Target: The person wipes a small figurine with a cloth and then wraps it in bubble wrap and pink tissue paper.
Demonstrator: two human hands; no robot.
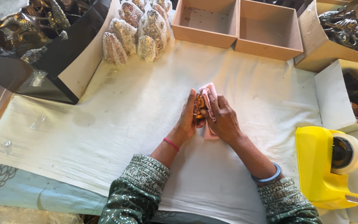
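- Left hand (pixel 188 118): fingers curled around small brass figure (pixel 199 104).
- Right hand (pixel 221 119): fingers pressing pink cloth (pixel 209 92) against figure.
- White sheet (pixel 129 120): beneath both hands.

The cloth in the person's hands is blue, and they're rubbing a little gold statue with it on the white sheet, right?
Not quite: the cloth is pink, not blue, as the head view shows. The rest holds: the right hand presses it against a little gold statue that the left hand holds, above the white sheet.
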